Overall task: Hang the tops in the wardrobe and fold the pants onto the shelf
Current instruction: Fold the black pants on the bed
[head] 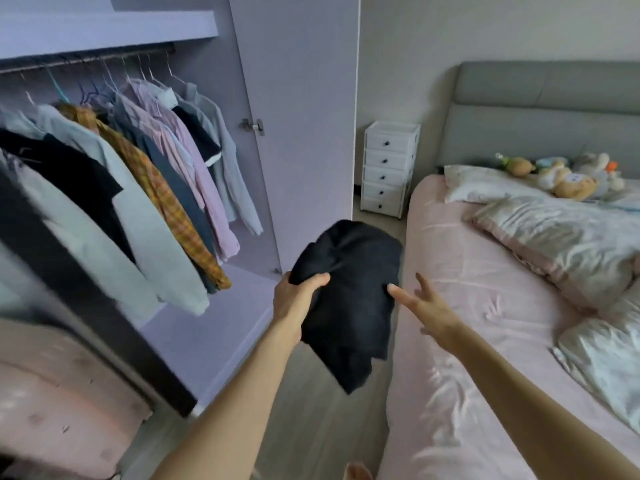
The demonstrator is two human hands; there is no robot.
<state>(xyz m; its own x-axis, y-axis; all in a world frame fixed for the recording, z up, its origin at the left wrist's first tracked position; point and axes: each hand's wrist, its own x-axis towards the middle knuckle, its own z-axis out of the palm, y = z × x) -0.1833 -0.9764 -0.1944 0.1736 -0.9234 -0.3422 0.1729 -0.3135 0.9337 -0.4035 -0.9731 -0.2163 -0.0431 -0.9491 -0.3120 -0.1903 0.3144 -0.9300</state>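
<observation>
My left hand grips a folded dark garment by its left edge and holds it in the air between the wardrobe and the bed. My right hand is beside the garment's right edge with fingers spread; its thumb touches or nearly touches the cloth. The open wardrobe on the left has a rail with several hung tops. Below the tops lies a bare lilac shelf.
A bed with a pink sheet fills the right side, with pillows and soft toys at its head. A white drawer unit stands by the wall. A pink bundle sits low left. Wooden floor runs between.
</observation>
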